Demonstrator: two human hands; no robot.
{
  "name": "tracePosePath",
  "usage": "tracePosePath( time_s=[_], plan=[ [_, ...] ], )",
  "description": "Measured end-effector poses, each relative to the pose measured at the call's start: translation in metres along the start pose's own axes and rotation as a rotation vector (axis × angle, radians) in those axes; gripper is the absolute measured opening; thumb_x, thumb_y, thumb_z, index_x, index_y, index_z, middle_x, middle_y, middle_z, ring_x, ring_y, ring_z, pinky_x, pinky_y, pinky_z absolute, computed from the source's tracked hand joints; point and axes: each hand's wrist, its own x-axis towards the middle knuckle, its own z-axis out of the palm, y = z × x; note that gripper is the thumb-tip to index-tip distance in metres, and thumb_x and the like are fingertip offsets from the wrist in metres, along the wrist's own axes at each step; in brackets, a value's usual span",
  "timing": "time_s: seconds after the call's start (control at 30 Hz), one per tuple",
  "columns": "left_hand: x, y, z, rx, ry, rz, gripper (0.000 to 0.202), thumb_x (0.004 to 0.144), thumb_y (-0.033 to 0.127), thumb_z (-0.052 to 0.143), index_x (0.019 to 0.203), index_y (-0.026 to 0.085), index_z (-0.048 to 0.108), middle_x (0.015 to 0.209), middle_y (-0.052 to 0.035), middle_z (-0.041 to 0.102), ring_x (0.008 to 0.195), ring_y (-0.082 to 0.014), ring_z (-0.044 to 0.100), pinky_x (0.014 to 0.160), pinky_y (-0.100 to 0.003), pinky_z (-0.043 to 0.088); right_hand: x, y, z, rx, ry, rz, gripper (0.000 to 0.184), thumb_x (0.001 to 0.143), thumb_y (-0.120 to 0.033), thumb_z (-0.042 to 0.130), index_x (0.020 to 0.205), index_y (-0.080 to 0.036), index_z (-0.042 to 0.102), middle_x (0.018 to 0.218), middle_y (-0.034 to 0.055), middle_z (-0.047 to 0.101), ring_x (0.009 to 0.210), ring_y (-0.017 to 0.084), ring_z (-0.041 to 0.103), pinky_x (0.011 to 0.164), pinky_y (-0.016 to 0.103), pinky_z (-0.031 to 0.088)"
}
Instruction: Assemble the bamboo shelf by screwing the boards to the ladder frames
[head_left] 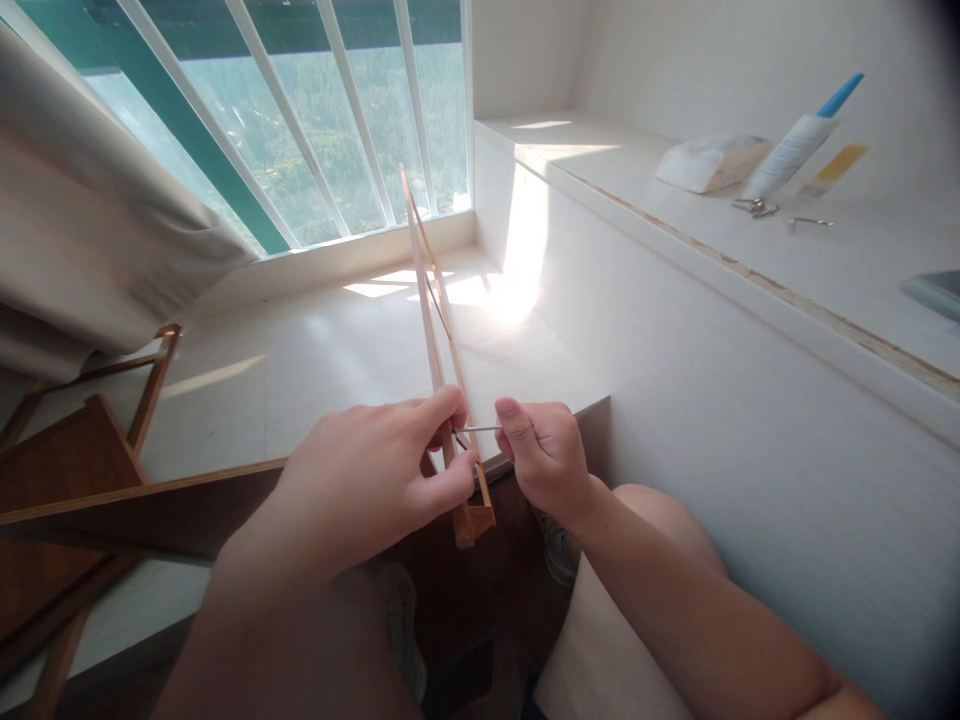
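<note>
A narrow wooden frame (427, 340) with a panel-like long side stands on edge, running from my lap toward the window. My left hand (352, 475) is closed around its near part, thumb and fingers on either side of the wood. From the closed fist of my right hand (546, 450) a thin metal shaft, like a hex key (482, 429), points left. Its tip meets the frame between my left fingers; the exact contact is hidden. Another long wooden board (187, 505) passes beneath my left wrist.
More wooden parts (71, 475) lie at the left by a curtain (90, 220). On the ledge (675, 240) at right are a white tube with a blue tip (791, 155), a crumpled packet (709, 163), small metal pieces (754, 207) and a bent metal rod (814, 222). A barred window (322, 130) is ahead.
</note>
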Motion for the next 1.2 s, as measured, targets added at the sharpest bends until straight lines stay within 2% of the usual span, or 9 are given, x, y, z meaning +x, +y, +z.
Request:
tracePosePath(
  time_s=[0.37,0.47,0.73,0.93,1.2],
  plan=[
    [-0.001,0.001,0.000,0.008,-0.005,-0.002,0.025,0.092,0.056,0.044,0.104,0.035,0.053,0.072,0.0072,0.064,0.064,-0.0206,0.058,0.058,-0.030,0.028,0.002,-0.016,0.002,0.212,-0.030,0.293,0.063,0.103,-0.049,0.045,0.049,-0.019,0.036,0.044,-0.0051,0.033,0.043,0.006,0.030,0.047,0.026,0.027],
    [0.000,0.001,0.001,0.013,-0.007,0.005,0.024,0.092,0.055,0.045,0.103,0.035,0.053,0.072,0.0075,0.064,0.064,-0.0207,0.058,0.057,-0.030,0.028,0.002,-0.018,0.002,0.220,-0.032,0.325,0.063,0.102,-0.051,0.045,0.048,-0.019,0.034,0.044,-0.0054,0.032,0.042,0.006,0.029,0.046,0.027,0.027],
    [-0.002,-0.001,0.001,0.011,0.008,0.006,0.026,0.092,0.056,0.045,0.105,0.035,0.053,0.074,0.0079,0.066,0.064,-0.0204,0.058,0.057,-0.030,0.029,0.003,-0.013,-0.007,0.062,0.041,0.174,0.057,0.104,-0.044,0.044,0.053,-0.019,0.038,0.048,-0.0040,0.038,0.046,0.007,0.035,0.048,0.026,0.029],
    [-0.001,-0.001,0.001,0.004,0.005,0.006,0.023,0.091,0.054,0.046,0.103,0.035,0.052,0.071,0.0086,0.064,0.062,-0.0195,0.056,0.057,-0.030,0.029,0.002,-0.006,-0.007,-0.083,-0.044,0.005,0.052,0.104,-0.037,0.046,0.056,-0.018,0.040,0.051,-0.0043,0.038,0.049,0.007,0.035,0.051,0.026,0.028],
    [-0.002,0.001,-0.001,-0.003,-0.007,0.009,0.023,0.092,0.054,0.045,0.102,0.035,0.053,0.072,0.0077,0.064,0.063,-0.0198,0.058,0.057,-0.031,0.028,0.002,0.001,-0.003,-0.079,-0.001,0.016,0.052,0.104,-0.039,0.045,0.057,-0.018,0.040,0.052,-0.0044,0.036,0.049,0.008,0.034,0.052,0.027,0.027]
  ],
)
